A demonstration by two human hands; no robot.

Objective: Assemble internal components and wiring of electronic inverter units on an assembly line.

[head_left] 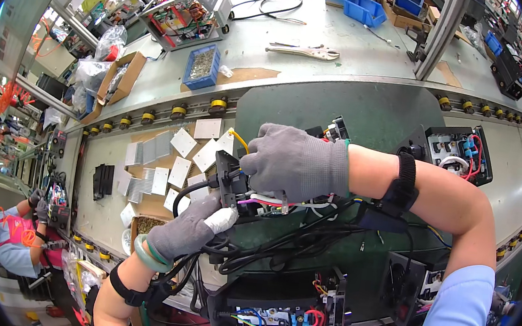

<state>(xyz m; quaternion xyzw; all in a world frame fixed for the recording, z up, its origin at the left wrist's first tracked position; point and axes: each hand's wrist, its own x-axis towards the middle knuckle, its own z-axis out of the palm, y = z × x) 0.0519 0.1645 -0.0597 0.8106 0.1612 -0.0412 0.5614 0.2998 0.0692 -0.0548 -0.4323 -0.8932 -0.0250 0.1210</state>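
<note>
A black end panel [228, 182] stands upright between my hands, with a thick black cable running through it and pink, white and yellow wires behind it. My left hand [183, 233], in a grey glove with a white-wrapped thumb, is closed at the panel's lower edge by the cable. From the right, my right hand [296, 164], also grey-gloved, reaches over the wiring with its fingers curled down behind the panel. Whatever its fingertips hold is hidden under the hand. A yellow wire [238, 140] sticks up beside those fingers. Loose black cables [283, 249] lie below both hands.
Silver heat sinks and white plates [179, 172] lie on cardboard at left. Open wired units stand near me [276, 313] and at right [461, 154]. Beyond the roller rail [218, 105] are locking pliers [302, 51] and a blue screw bin [201, 67]. Another person [15, 231] works far left.
</note>
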